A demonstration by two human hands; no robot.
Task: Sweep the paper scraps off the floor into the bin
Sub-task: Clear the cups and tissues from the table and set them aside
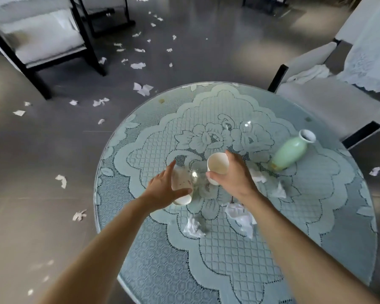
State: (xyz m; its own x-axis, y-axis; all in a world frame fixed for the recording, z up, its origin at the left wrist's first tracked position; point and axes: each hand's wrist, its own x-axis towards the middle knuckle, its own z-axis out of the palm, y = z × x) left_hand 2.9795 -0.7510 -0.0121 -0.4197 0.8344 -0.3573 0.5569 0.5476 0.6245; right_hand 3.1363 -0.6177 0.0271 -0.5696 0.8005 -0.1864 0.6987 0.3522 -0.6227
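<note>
– Forearms (101, 249) are cut off by the lower edge. How are the grips set?

– The left grip (162, 189) is curled round the left cup (182, 178), which is tipped with its mouth toward the camera. The thumb is laid near the rim and a finger is stretched along the far side. The right grip (233, 176) is wrapped round the right cup (218, 164), which is held mouth up. Whether either cup is resting on the bench (97, 194) cannot be told.

– Where are the scraps found?

– Scraps (143, 88) are strewn over the grey floor (42, 150), left of the bench and back between the chairs. A few are seen at the right edge too. Those farthest off are blurred to white flecks.

– And what is seen on the bench?

– It is covered by a lace cloth (228, 270). Crumpled wads (193, 224) are scattered beside the right forearm, and one is partly hidden behind it. A green vase (291, 153) is laid on its side at the right. Something clear, perhaps glass (247, 126), is glimpsed beyond the cups and again between them, but its shape cannot be made out.

– And the chairs?

– The left chair (42, 40) is cropped by the top corner. The right chair (327, 102) is cropped by the right edge.
</note>
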